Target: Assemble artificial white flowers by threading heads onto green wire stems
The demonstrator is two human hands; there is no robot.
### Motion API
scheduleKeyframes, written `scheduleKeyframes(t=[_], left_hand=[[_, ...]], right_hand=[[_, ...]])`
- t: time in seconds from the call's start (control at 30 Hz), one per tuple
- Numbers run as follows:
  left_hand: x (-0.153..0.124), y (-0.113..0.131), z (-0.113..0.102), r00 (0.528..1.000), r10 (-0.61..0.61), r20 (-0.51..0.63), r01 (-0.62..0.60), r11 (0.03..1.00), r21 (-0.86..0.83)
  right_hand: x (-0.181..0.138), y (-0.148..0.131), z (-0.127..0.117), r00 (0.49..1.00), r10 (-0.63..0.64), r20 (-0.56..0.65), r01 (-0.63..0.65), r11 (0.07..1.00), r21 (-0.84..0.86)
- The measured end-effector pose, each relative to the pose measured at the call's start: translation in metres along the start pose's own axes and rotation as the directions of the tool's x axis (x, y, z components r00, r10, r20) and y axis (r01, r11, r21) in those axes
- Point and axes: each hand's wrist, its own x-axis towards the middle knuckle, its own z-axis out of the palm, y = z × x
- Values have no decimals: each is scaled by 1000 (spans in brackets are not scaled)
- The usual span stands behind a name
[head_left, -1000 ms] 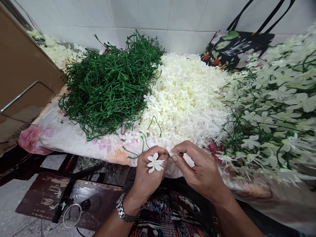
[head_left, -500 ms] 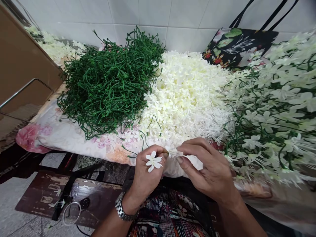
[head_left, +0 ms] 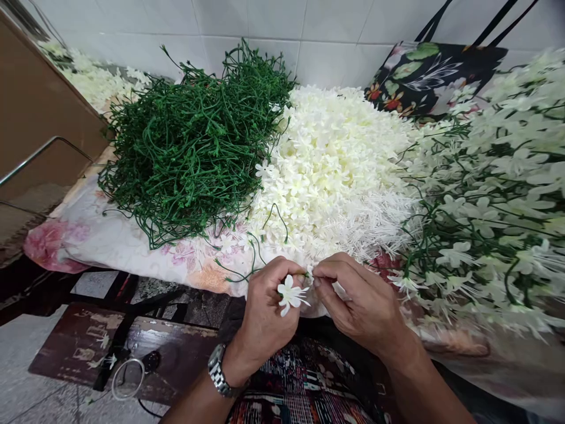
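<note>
Left hand [head_left: 265, 315] pinches a white flower [head_left: 291, 294]; right hand [head_left: 362, 306] pinches its tip. Green stems pile [head_left: 189, 147] and white blossoms heap [head_left: 335, 165] crowd the cloth's [head_left: 110, 247] front edge.

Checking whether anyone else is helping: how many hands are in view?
2. The left hand holds a white flower low centre; the right hand meets it fingertip to fingertip. No others show.

The bit [head_left: 310, 272] in the right hand [head_left: 362, 306] is tiny — too small to identify.
</note>
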Motion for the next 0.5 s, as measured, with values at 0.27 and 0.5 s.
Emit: scheduleKeyframes(t=[0.27, 0.5], left_hand=[[-1, -10, 5, 992, 124, 12, -124, 979, 162], [0, -10, 5, 987, 158, 2, -156, 973, 167]], right_hand=[[2, 5, 5, 1000, 0, 23, -1, 998, 61], [1, 4, 11, 999, 29, 17, -30, 998, 61]])
